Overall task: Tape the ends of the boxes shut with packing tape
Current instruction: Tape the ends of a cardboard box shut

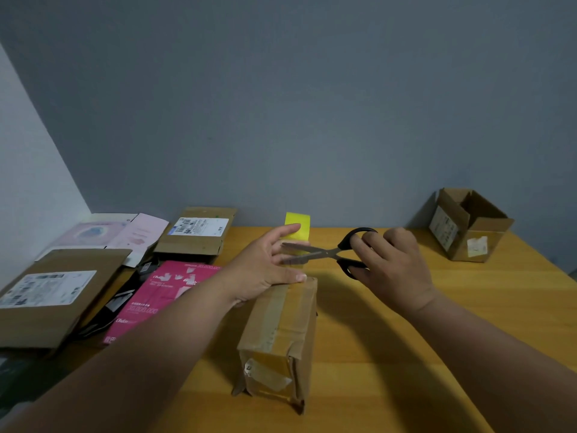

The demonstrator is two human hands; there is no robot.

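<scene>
A long brown cardboard box (281,332) lies on the yellow wooden table (437,323) with one end toward the person, so that its far end can be taped. The near end already carries clear tape. The left hand (265,267) rests on the box's far top edge, thumb pressed flat on the cardboard, its straight fingers reaching up against the strip that runs from the yellow roll of packing tape (298,226) down to the box; it seems to steady the tape for cutting rather than grasp it. The right hand (390,267) grips the black-handled scissors (324,253), fingers curled through the loops, with the blades parted a little and set across the tape strip, probably to sever it just above the box. An open brown cardboard box (468,226) waits far to the right; flat cardboard parcels (56,292) and a pink printed package (159,295) lie to the left.
</scene>
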